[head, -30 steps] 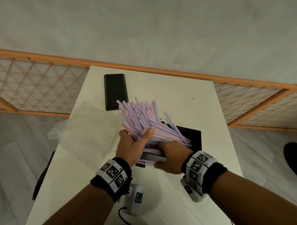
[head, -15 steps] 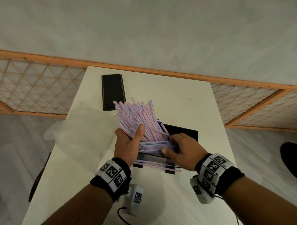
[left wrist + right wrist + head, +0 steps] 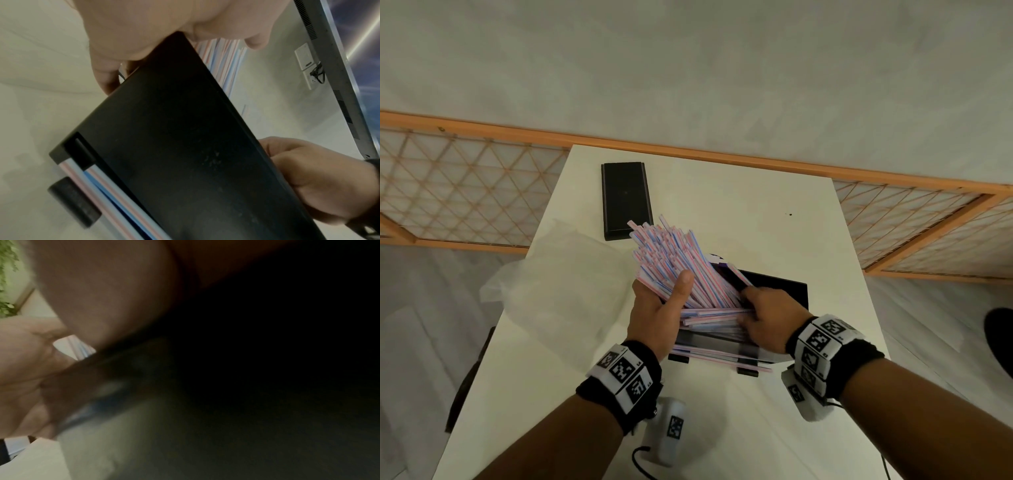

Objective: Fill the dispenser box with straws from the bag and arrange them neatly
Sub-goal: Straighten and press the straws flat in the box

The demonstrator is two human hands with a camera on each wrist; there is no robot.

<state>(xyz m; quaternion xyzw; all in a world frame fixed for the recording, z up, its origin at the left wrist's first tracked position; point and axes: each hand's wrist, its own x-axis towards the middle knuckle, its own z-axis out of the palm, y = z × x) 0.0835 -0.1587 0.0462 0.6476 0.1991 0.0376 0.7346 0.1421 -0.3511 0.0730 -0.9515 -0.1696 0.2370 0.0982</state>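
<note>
My left hand [image 3: 674, 292] grips a thick fan of pink-and-blue striped straws [image 3: 671, 255], thumb on top, their far ends pointing up and away over the black dispenser box [image 3: 786, 287]. My right hand [image 3: 748, 307] reaches into the box from the right and pinches a layer of straws lying flat across it. A few straws [image 3: 722, 354] lie in the front slot. The left wrist view shows the box's dark front wall [image 3: 185, 138], slot straws [image 3: 98, 183] and both hands at its top edge. The right wrist view is mostly dark and blurred.
The box's black lid [image 3: 626, 200] lies flat at the far left of the white table [image 3: 739, 212]. The clear plastic bag [image 3: 558, 291] lies crumpled to the left, over the table edge. An orange lattice railing [image 3: 465, 192] runs behind the table.
My right hand has come up from the box's front onto the straws inside. The straws that splayed out to the right are gathered back toward the bundle in my left hand.
</note>
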